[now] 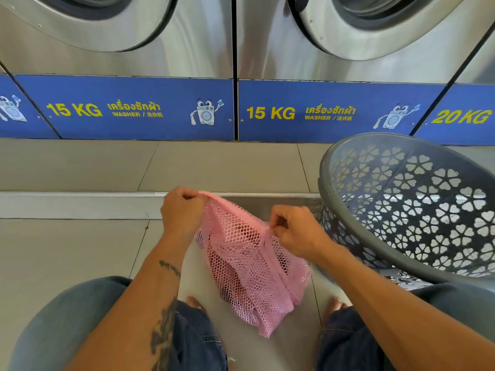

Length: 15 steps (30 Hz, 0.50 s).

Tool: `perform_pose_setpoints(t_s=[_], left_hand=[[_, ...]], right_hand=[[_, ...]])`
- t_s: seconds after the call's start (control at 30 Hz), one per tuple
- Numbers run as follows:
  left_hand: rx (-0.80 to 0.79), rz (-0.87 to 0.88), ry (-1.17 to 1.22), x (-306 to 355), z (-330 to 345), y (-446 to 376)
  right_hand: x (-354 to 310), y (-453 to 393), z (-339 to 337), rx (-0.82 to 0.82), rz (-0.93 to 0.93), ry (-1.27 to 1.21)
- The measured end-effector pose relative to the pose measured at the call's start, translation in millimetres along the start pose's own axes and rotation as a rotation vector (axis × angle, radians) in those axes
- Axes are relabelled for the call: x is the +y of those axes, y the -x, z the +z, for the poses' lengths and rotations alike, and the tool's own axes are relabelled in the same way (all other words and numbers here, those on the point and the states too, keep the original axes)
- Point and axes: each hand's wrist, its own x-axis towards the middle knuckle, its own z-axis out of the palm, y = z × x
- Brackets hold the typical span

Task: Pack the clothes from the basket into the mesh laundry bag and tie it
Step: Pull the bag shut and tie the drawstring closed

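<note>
A pink mesh laundry bag hangs between my knees above the tiled floor. Dark and reddish fabric shows through its netting. My left hand pinches the far end of the bag's top rim. My right hand pinches the near end of the same rim, so the opening is stretched between the two. A grey plastic basket with heart-shaped cutouts stands tilted at my right, touching my right forearm. Its inside shows no clothes from this angle.
Steel front-loading washers with blue "15 KG" panels line the wall ahead. A low step edge crosses the floor just beyond my hands. My jeans-clad knees and bare feet frame the bag.
</note>
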Motion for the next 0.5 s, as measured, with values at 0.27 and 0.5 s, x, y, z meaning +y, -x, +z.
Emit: perform_pose_setpoints(t_s=[0.27,0.5], left_hand=[[-0.305,0.649,-0.686,-3.9,29.4,34.9],[-0.1,0.473,-0.499,-4.2,14.5,11.1]], right_hand=[[-5.2,-3.8,-2.5,0.06,0.022,-0.155],[3.7,1.6,2.2,-0.042,0.033,-0.043]])
